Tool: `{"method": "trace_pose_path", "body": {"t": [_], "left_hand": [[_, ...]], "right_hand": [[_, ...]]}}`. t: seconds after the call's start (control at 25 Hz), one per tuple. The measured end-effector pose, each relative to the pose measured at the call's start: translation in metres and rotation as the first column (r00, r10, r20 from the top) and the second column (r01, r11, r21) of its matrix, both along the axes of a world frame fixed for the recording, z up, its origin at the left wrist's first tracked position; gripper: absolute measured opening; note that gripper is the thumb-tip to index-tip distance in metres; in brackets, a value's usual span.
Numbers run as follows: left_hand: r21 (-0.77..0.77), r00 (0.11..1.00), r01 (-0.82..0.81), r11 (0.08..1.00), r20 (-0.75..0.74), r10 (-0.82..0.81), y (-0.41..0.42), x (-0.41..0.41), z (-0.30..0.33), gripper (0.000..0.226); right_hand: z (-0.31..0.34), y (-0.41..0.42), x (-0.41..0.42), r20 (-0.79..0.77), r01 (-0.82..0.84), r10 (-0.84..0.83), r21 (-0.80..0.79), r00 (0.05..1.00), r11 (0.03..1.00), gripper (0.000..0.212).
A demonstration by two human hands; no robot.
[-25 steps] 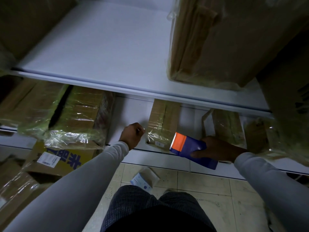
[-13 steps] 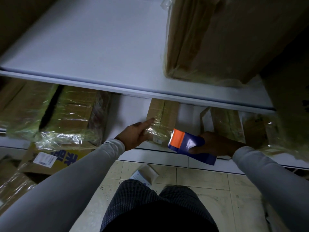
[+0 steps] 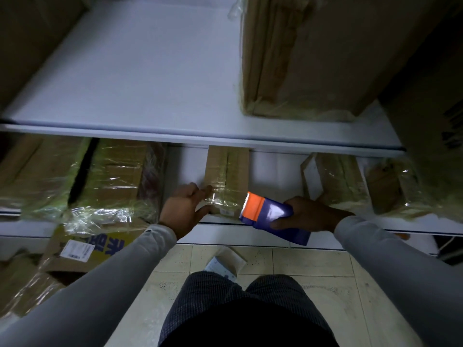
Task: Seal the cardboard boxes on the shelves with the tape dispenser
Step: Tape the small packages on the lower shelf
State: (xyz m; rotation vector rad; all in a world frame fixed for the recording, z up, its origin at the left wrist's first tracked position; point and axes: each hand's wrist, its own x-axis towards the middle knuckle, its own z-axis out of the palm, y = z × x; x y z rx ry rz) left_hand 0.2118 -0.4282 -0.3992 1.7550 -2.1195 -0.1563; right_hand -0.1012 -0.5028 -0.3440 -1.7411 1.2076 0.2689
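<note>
Cardboard box [image 3: 226, 182], narrow and partly wrapped in clear film, sits at the centre of the frame on the lower shelf [image 3: 275, 169]. We have our left hand [image 3: 184, 211] against its left side, fingers fairly straight and touching the film. Our right hand [image 3: 310, 216] grips the tape dispenser [image 3: 269, 216] (blue body, orange toothed end) just right of the box's near corner. Another large box [image 3: 313, 56] stands on the upper shelf [image 3: 140, 71].
</note>
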Motion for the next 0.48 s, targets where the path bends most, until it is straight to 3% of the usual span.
{"method": "trace_pose_path", "body": {"t": [0.08,0.12,0.24,0.36,0.48], "left_hand": [[-0.074,0.992,0.069,0.995,0.113,-0.061,-0.006,-0.001,0.006,0.067],[-0.031,0.979,0.157,0.987,0.139,-0.152,-0.013,-0.005,0.008,0.075],[0.263,0.916,0.289,0.921,0.203,-0.345,-0.034,-0.025,0.006,0.079],[0.312,0.909,0.253,0.916,0.247,-0.336,-0.037,-0.028,-0.005,0.069],[0.310,0.927,0.267,0.912,0.177,-0.332,-0.037,-0.021,-0.007,0.066]], "right_hand": [[-0.002,0.003,0.013,0.024,0.000,0.000,0.011,1.000,1.000,0.022],[-0.002,0.004,0.018,0.031,-0.001,0.001,0.016,1.000,1.000,0.021],[-0.002,0.005,0.023,0.022,0.020,-0.021,0.022,1.000,1.000,0.024],[-0.002,0.010,0.020,-0.012,0.043,-0.043,0.028,0.999,0.999,0.037],[0.000,0.013,0.019,-0.026,0.004,-0.004,-0.009,1.000,1.000,0.041]]}}
